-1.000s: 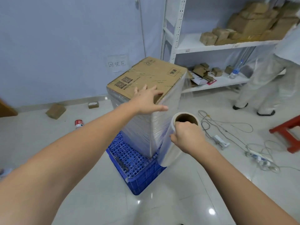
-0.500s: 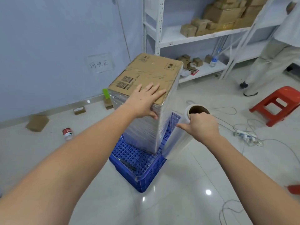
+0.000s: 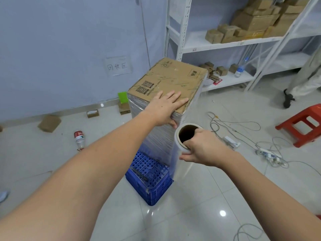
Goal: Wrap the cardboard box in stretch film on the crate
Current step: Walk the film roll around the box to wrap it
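Cardboard box (image 3: 166, 80) upright on blue crate (image 3: 151, 180) | left hand (image 3: 165, 108) flat on box top | right hand (image 3: 199, 148) grips film roll (image 3: 184, 136) beside box | risk: hard pull tips tall box, film tears

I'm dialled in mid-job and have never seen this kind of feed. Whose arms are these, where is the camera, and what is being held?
There is no machine here. One wide-angle camera sits on a person's head and looks forward and down, so the two bare arms are that person's own. The left hand lies flat, fingers straight, on top of the tall cardboard box, steadying it. The box stands on a blue crate on the tiled floor, its sides already covered in shiny film. The right hand grips the stretch film roll by its open top end, fingers hooked into the core, close beside the box's near corner. Behind are white shelves with small cartons, and a red stool stands to the right.
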Motion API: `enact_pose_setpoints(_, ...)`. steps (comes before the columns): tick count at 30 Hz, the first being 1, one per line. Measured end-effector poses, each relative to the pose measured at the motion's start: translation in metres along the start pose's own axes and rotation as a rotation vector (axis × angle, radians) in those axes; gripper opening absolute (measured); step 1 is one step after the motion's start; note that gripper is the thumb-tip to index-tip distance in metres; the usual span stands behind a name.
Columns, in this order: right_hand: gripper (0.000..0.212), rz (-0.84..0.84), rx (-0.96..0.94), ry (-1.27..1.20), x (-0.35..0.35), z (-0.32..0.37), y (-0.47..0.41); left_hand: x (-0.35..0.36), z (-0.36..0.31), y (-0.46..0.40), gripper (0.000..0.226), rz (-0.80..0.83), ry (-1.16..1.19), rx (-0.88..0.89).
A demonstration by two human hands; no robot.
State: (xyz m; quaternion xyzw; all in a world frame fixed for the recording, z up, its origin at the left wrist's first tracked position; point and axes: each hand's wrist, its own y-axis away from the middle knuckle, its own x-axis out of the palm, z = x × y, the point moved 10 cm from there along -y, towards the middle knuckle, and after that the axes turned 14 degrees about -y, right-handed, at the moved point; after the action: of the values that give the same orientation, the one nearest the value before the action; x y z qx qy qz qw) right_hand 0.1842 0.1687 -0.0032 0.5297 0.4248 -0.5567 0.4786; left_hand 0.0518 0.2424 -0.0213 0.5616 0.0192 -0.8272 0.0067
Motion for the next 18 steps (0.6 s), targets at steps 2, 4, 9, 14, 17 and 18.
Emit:
enact_pose_setpoints(2,0.042,0.014,-0.008,0.011,-0.003,0.004,-0.002,-0.001,0.001,0.0,0.118,-0.004,-0.003,-0.005)
enact_pose_setpoints(4,0.04,0.017,-0.003,0.035,-0.007,0.006,0.0,-0.001,0.001,-0.001,0.118,-0.006,-0.001,-0.006)
enact_pose_setpoints(9,0.048,0.023,0.1,-0.059,-0.001,-0.006,0.011,-0.001,0.003,-0.002,0.121,-0.019,-0.003,-0.007)
enact_pose_setpoints(14,0.04,-0.046,0.178,-0.101,0.001,-0.009,0.019,-0.004,0.001,-0.001,0.123,-0.016,-0.018,-0.012)
enact_pose_setpoints(17,0.034,-0.065,0.192,-0.105,-0.002,-0.007,0.021,-0.004,0.002,0.0,0.123,-0.011,-0.015,-0.022)
enact_pose_setpoints(18,0.038,-0.074,0.212,-0.114,-0.004,-0.008,0.02,-0.005,0.003,0.0,0.123,-0.011,-0.015,-0.024)
